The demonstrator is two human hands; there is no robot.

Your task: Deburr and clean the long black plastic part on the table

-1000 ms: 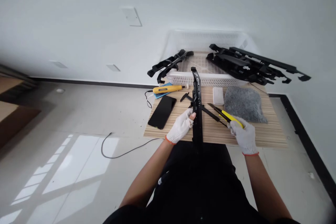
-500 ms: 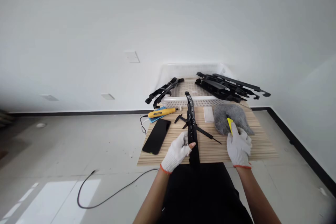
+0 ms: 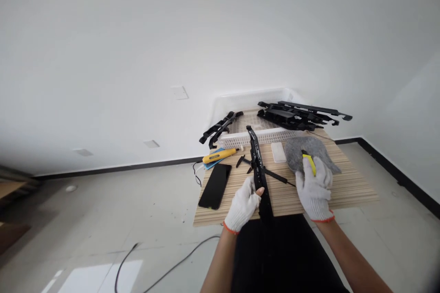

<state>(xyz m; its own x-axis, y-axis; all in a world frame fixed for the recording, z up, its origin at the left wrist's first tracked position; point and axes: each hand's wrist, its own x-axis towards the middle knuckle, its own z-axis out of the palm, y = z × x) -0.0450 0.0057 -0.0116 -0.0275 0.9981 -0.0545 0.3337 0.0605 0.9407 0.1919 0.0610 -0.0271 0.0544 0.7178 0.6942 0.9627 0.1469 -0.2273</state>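
My left hand, in a white glove with the thumb tip bare, grips a long black plastic part near its lower end. The part stands lengthwise before me and crosses over a black caliper on the table. My right hand, gloved too, is closed round a yellow utility knife. The knife's dark front end lies over a grey cloth; whether it touches the cloth I cannot tell. A white block sits left of the cloth.
A white plastic basket with several black parts stands at the back against the wall. On the left of the wood-grain table are a black phone and a yellow tool on something blue. A dark cable trails over the floor.
My right hand has brought the utility knife from beside the caliper's end to over the grey cloth. My left hand keeps its hold on the black part. The camera view has shifted.
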